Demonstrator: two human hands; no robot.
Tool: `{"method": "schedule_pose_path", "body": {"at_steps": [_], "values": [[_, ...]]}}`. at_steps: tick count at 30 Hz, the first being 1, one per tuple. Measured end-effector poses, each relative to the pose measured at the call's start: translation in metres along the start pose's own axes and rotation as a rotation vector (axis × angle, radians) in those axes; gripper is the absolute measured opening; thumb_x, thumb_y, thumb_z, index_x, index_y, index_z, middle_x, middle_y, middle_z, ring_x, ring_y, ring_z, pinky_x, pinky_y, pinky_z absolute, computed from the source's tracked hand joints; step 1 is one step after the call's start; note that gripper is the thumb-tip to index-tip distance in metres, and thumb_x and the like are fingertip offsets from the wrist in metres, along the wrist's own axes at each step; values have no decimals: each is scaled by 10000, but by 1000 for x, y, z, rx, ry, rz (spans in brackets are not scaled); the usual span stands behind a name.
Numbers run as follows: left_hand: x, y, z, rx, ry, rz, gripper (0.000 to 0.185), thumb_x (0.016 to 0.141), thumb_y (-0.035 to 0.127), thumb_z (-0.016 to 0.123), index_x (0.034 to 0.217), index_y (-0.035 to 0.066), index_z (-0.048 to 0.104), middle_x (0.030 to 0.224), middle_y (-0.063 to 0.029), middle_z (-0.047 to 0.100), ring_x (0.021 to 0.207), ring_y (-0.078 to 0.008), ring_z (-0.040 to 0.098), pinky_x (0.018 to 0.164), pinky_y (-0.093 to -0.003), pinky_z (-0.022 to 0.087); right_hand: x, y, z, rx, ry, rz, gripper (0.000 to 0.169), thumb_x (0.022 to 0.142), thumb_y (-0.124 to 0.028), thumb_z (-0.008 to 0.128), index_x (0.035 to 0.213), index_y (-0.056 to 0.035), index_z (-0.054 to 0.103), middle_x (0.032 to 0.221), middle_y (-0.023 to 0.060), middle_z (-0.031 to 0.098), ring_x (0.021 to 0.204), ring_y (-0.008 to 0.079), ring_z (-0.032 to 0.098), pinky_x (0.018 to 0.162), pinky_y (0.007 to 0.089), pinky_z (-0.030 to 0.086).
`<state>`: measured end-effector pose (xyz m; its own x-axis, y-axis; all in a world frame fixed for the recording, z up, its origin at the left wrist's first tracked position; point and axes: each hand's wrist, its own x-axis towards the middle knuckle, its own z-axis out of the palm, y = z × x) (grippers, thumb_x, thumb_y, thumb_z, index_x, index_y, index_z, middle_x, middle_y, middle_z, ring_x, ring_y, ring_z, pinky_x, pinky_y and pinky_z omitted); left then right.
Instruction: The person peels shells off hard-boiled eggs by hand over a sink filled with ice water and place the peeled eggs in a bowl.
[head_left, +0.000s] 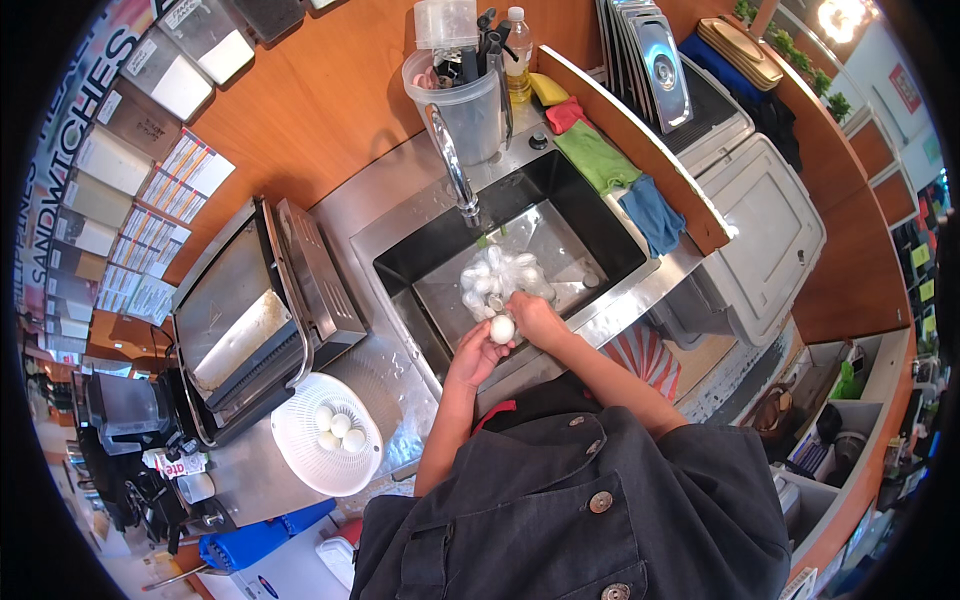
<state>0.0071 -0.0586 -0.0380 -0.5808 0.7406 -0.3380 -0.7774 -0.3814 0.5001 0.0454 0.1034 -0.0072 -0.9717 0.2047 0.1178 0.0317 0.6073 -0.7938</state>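
Note:
A smooth white egg (502, 329) rests in the fingers of my left hand (478, 355), over the front edge of the sink. My right hand (536, 319) is just beside it, its fingertips bent over what looks like a bit of shell or plastic; what they grip is hard to tell. Behind both hands a clear plastic bag (495, 274) with several white eggs or shells lies in the dark steel sink (442, 277). The metal faucet (457, 172) arches above the bag. Several white eggs (340, 425) lie in a white plastic colander (300, 450) on the counter to the left.
A press grill (240, 330) stands left of the sink. Behind the faucet is a plastic tub of utensils (465, 112) beside a bottle of yellow liquid (518, 60). Folded cloths (596, 154) line the sink's right side, along a wooden divider (637, 135). A grey lidded bin (757, 240) stands farther right.

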Motion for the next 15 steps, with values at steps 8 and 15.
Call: {"method": "schedule_pose_path", "body": {"at_steps": [8,15], "values": [[0,0,2,-42,21,-27,312,954,278,367,1080,43,530,899,-145,617,618,-169,528,486,-235,382,0,24,-4,-241,9,-77,102,766,-98,579,771,4,578,761,200,584,716,386,581,647,441,465],[0,1,-1,-4,17,-30,359,968,346,339,1050,52,528,940,-159,617,618,-157,521,479,-236,388,2,-17,-20,-210,-137,30,136,738,-77,577,849,-14,624,906,182,589,872,351,563,728,421,465]]}}
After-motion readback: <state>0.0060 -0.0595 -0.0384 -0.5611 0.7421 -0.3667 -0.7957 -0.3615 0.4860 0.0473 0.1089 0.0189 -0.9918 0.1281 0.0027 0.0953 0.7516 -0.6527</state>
